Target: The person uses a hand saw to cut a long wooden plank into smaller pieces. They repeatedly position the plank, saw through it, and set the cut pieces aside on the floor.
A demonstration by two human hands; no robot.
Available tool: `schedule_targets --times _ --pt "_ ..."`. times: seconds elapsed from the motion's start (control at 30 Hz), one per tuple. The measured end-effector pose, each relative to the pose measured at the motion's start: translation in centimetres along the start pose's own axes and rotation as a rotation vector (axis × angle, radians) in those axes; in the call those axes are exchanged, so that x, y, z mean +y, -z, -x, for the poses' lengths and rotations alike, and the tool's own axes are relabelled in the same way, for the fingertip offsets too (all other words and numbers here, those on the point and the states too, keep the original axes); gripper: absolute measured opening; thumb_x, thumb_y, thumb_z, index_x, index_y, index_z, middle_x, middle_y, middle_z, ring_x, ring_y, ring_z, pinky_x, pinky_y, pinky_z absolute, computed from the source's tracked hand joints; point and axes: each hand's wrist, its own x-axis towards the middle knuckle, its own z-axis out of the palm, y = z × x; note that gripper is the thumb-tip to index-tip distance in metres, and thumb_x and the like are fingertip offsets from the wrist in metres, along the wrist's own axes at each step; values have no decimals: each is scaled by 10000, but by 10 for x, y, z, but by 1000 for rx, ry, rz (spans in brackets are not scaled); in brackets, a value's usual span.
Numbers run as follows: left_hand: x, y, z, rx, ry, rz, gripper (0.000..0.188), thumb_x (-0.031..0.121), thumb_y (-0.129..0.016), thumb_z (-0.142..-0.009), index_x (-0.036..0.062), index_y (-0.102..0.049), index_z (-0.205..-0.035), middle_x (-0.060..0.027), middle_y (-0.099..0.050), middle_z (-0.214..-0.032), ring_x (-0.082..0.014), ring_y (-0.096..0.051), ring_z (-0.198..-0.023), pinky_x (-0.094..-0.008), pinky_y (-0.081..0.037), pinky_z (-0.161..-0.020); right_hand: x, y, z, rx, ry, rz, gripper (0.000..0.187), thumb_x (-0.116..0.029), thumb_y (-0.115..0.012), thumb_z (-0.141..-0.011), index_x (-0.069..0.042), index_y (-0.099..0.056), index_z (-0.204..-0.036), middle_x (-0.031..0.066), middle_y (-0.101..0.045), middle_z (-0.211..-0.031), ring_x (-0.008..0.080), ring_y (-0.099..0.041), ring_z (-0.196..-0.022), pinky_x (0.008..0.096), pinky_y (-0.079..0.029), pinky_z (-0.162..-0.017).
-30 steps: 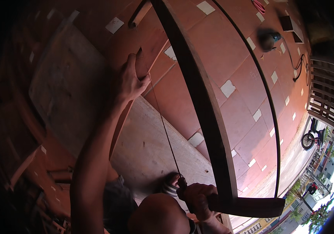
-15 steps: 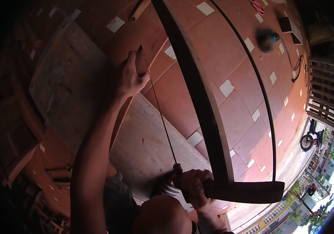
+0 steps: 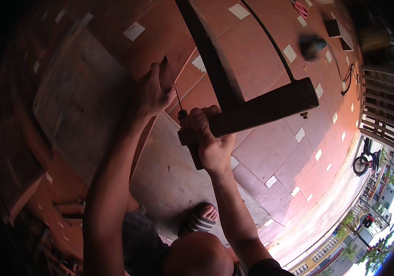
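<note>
My right hand (image 3: 213,145) is wrapped round the handle end of a wooden frame saw (image 3: 266,106), whose long bar and thin tension rod run away toward the far edge. Its narrow blade (image 3: 175,85) passes close by the fingers of my left hand (image 3: 153,92). That left hand is closed on a thin, curved reddish-brown board (image 3: 142,142), at the part where the blade meets it. Under the board lies a wide grey wooden plank (image 3: 160,184). The exact cut line is too dark to make out.
My sandalled foot (image 3: 202,218) stands by the plank. Farther off on the tiled floor (image 3: 270,138) are a corded power tool (image 3: 313,47), a pink-handled hand tool (image 3: 299,8) and a wooden block (image 3: 340,34). Slatted woodwork (image 3: 384,110) and a motorbike (image 3: 364,161) are at the right.
My right hand has pushed the saw's near end forward and to the left, toward my left hand. My left hand and the board have stayed almost in place.
</note>
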Motion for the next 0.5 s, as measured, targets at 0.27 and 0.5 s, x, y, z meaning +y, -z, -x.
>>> schedule_targets --times 0.27,0.5 --pt "-25 -23 1 20 -30 251 425 102 -725 -892 -19 -442 -1185 -151 -591 -868 -290 -645 -768 -426 -555 -752 -17 28 83 38 -44 4 229 -148 -639 -1061 -17 -557 -892 66 -600 -697 134 -567 -591 304 -466 -551" --pt "3 -5 7 18 36 12 492 251 -736 -909 -8 -455 -1218 -228 -625 -961 -396 -670 -906 -496 -547 -831 -47 87 195 -100 -80 224 264 -218 -633 -1052 -43 -496 -910 115 -617 -764 187 -598 -683 385 -515 -653"
